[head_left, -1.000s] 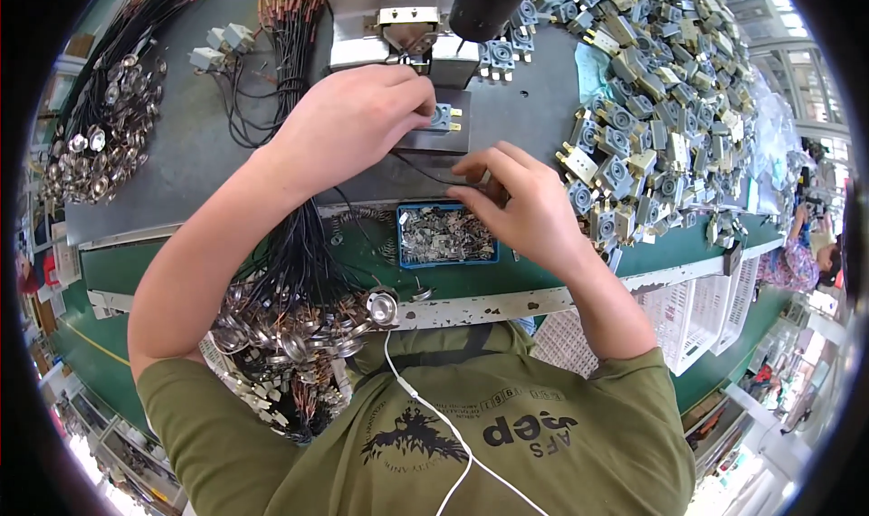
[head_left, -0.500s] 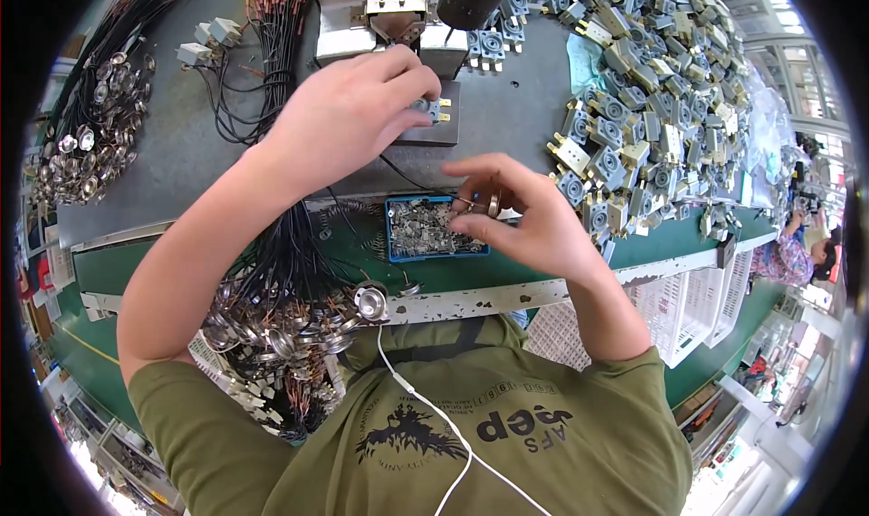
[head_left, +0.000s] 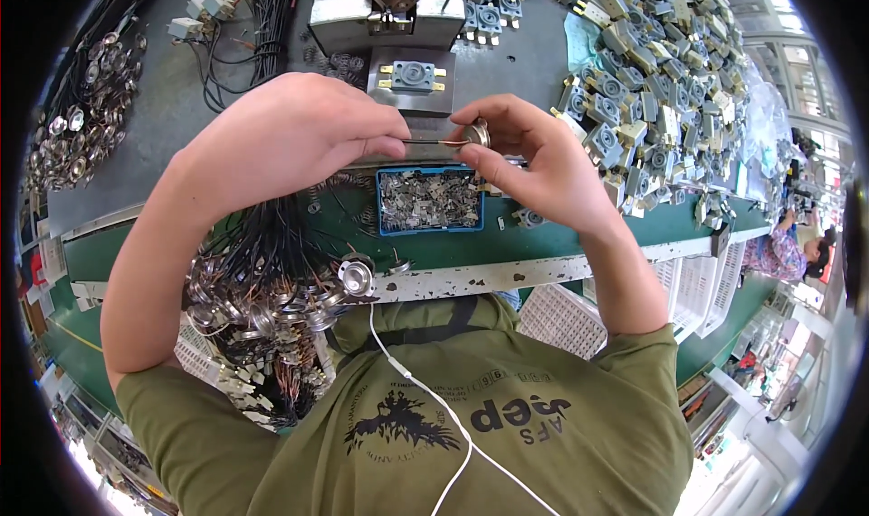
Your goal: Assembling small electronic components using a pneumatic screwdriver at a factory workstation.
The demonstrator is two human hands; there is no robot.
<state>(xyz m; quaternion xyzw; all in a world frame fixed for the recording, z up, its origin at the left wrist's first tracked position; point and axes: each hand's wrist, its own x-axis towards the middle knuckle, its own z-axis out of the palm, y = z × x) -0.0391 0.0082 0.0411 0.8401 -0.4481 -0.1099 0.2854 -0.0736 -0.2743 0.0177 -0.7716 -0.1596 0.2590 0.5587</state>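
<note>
My left hand [head_left: 312, 131] pinches a thin black wire [head_left: 422, 142] between thumb and fingertips. The wire's reddish end runs to a round silver metal cup [head_left: 476, 134], which the thumb and fingers of my right hand [head_left: 543, 167] grip. Just beyond both hands, a grey plastic block [head_left: 414, 75] with a round recess and brass tabs lies on a dark metal plate [head_left: 380, 61] below the press [head_left: 385, 23]. Nearer me, a blue tray [head_left: 380, 233] holds many small metal clips.
A large heap of grey blocks [head_left: 625, 100] covers the right side. Wires with metal cups [head_left: 272, 308] hang in a bundle at the near edge, and more cups [head_left: 81, 118] lie far left. White baskets [head_left: 566, 321] stand below the bench. Another person [head_left: 787, 249] is at far right.
My left hand has drawn back from the grey block on the plate, uncovering it, and now holds the wire by the cup. My right hand has moved slightly away from me with the cup.
</note>
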